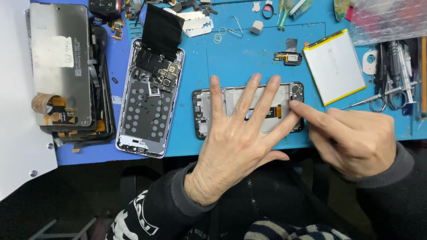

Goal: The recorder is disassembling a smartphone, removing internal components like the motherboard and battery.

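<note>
Dark sleeves (178, 209) frame the bottom of the view, and from them the left hand (238, 142) lies flat and open — fingers spread across an opened phone frame (249, 109) near the front edge of the blue mat (240, 58). The right hand (356, 138) is loosely curled with its forefinger (307, 111) stretched out, the tip pressing the frame's right end beside the orange flex cable (279, 111); it grips nothing. To the left lies a second gutted phone (149, 102) with a black sheet (162, 31) tilted over its top, and further left a stack of screens (66, 75). Behind the right hand sit a flat white battery (334, 66), a small loose part (288, 57) and scissors with tweezers (391, 75).
</note>
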